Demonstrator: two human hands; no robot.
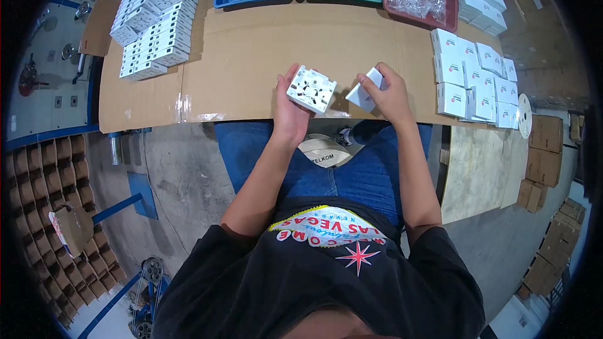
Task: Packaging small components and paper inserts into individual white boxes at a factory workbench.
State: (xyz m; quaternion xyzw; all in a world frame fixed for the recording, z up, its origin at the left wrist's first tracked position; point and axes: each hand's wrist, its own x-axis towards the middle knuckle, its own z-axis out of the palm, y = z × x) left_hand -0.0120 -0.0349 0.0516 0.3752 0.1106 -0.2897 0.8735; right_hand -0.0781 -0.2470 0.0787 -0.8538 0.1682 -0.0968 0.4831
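My left hand [290, 108] holds a square white plastic box base [312, 90] from its left side and from below. The base's open inner side faces up, showing moulded fittings and small dark parts. Just to the right, my right hand [391, 95] pinches a flat white cover [367, 91] between thumb and fingers, tilted. A small gap separates the cover from the base. Both pieces are above the near edge of the cardboard-covered table [251, 56].
Stacked white boxes [157, 44] stand at the far left, more closed white boxes [465, 78] at the right. Along the back are a blue tray [226, 1] and green tray [339, 0] of small white parts, and a red tray [449, 23] of clear bags. A white disc [524, 116] sits by the right edge.
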